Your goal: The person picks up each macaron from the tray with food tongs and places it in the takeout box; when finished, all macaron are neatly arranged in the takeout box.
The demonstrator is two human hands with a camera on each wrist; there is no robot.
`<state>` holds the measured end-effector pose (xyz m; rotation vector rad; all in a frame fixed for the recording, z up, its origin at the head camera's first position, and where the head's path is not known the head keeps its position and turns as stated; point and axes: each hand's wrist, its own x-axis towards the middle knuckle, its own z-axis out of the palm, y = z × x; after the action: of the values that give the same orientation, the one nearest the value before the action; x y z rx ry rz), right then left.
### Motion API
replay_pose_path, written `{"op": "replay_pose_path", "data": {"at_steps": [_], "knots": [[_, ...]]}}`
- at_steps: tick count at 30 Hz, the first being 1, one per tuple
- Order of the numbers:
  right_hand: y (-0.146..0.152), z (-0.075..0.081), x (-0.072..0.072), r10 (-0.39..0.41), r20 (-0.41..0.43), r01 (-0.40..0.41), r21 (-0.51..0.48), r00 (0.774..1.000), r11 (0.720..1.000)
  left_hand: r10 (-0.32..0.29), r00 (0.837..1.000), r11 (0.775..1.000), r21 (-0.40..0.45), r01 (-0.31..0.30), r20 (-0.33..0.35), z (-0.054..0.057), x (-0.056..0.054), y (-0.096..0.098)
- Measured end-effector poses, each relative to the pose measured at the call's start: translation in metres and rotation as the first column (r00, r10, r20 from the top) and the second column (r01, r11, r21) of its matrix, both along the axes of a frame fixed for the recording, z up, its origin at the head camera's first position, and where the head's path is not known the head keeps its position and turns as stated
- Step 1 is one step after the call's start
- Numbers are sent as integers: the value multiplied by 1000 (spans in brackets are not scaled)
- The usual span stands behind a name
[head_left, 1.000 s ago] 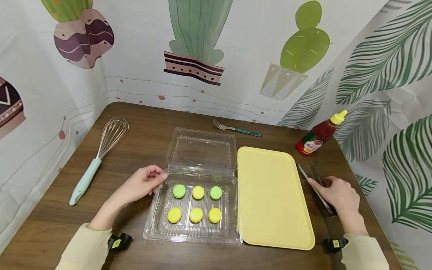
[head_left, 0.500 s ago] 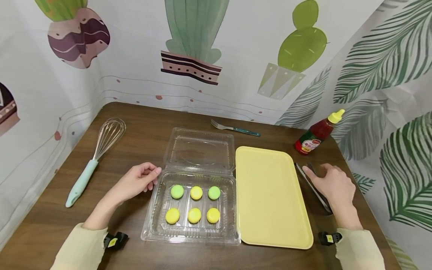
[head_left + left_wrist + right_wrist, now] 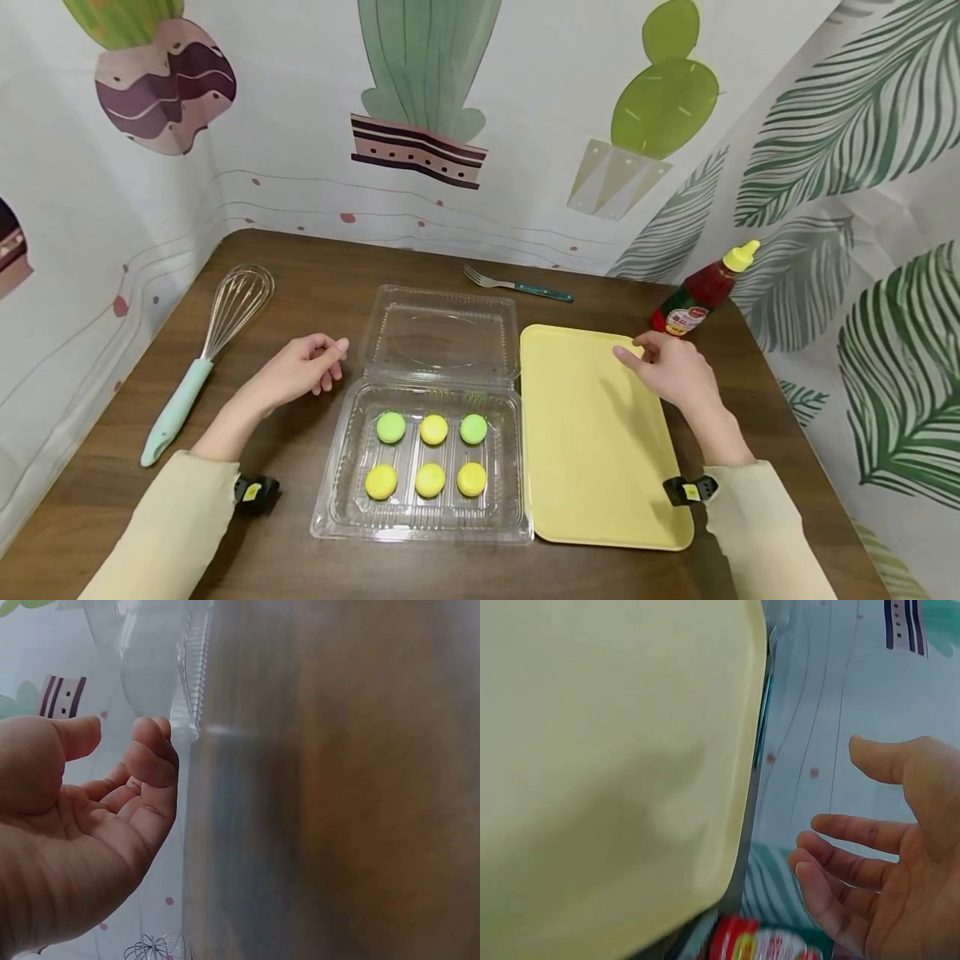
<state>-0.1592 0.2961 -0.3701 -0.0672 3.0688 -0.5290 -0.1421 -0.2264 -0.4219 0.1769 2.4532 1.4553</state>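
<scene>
A clear plastic clamshell box lies with its lid folded back. Inside are several macarons in two rows: a green macaron at each end of the back row, a yellow macaron between them, and yellow ones in front. Left of the lid hinge, my left hand hovers apart from the box, its fingers loosely bent and holding nothing. My right hand is over the back right corner of a yellow tray, fingers relaxed and empty in the right wrist view. The metal tongs are hidden behind my right hand and forearm.
A sauce bottle with a yellow cap stands just behind my right hand. A fork lies behind the box, near the table's back edge. At the left lies a whisk with a mint handle. A printed cloth hangs behind the table.
My right hand has let go of the tongs and moved left and back, over the tray corner. My left hand has let go of the box's edge and drawn away left and back.
</scene>
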Motion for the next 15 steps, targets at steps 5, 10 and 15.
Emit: {"op": "replay_pose_path", "data": {"at_steps": [5, 10, 15], "knots": [[-19, -5, -17, 56, 14, -55, -70, 998, 996, 14, 999, 1000, -3, -14, 44, 0, -21, -4], [-40, -17, -35, 99, 17, -95, -165, 995, 982, 29, 997, 999, 25, -31, 65, 0, -42, -3], [-67, -24, -50, 103, 11, -96, -252, 995, 963, 38, 996, 998, 40, -42, 80, -1, -62, 2]]}}
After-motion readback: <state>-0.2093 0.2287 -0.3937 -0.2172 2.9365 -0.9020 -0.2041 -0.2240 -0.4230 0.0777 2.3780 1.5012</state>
